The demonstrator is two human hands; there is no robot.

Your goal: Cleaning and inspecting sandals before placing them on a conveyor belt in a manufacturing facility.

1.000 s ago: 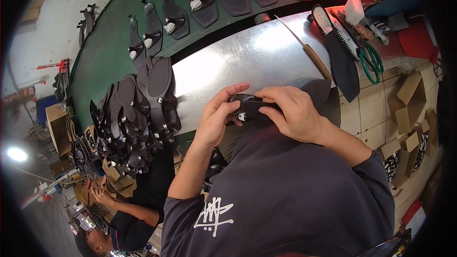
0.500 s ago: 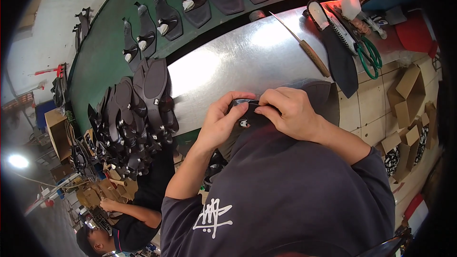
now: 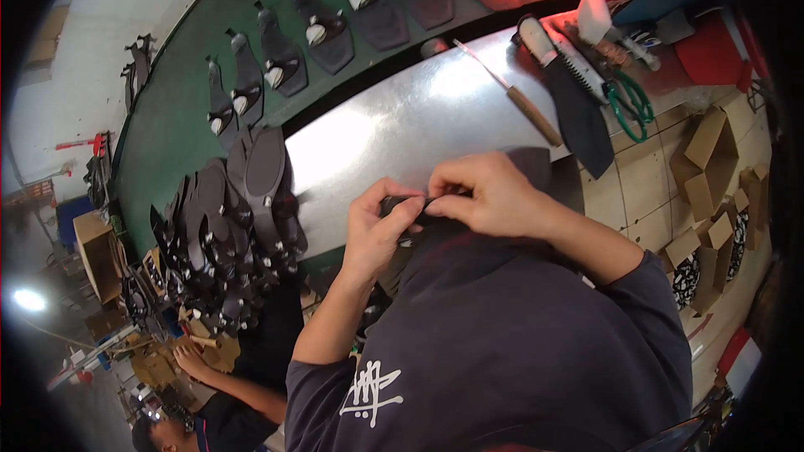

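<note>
Left hand [image 3: 375, 224], right hand [image 3: 494, 197]: thumbs and forefingers pinched closed on a black strap-like piece [image 3: 391, 204], mostly hidden by fingers, held before the dark-grey T-shirt [image 3: 519, 326], near edge of shiny silver metal tabletop [image 3: 356, 172]. Slim wooden-handled tool [image 3: 533, 115] lies beyond.

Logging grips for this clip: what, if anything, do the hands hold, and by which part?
The left hand and right hand pinch a dark piece; it is mostly hidden, so the gripped part cannot be told.
</note>
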